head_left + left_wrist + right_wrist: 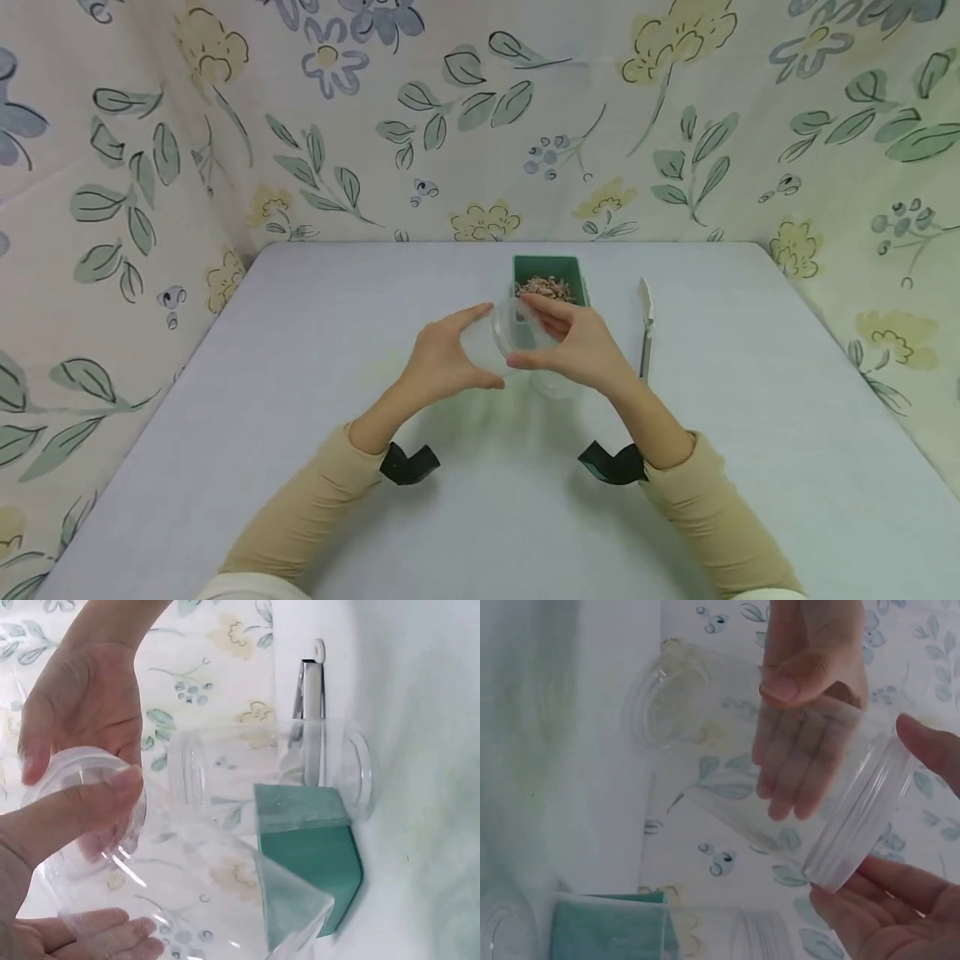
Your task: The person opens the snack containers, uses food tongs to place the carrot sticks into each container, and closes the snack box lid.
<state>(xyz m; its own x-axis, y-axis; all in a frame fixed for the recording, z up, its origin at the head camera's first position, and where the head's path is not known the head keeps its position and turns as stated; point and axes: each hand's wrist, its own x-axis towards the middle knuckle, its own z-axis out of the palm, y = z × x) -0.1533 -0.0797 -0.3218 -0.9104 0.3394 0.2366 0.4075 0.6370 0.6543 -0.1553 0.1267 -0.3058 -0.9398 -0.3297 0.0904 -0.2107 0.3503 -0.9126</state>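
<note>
Above the table, my left hand point(442, 354) holds a clear plastic jar point(480, 346) by its body, thumb and fingers on opposite sides. My right hand point(573, 342) grips the jar's clear, ribbed lid point(855, 817) between thumb and fingertips. The jar is tilted, its lid end toward the right hand. Seen through the plastic in the right wrist view, the left fingers point(802, 765) lie along the far side of the body. No contents show inside it. Just behind the hands a second clear jar point(247, 750) stands upright, partly hidden by the right hand in the head view.
A green box point(307, 859) behind the jars holds small reddish-brown dried pieces point(547, 288). Metal tongs point(647, 333) lie to the right of it. The white table point(225, 375) meets floral cloth point(480, 167) at the back and sides.
</note>
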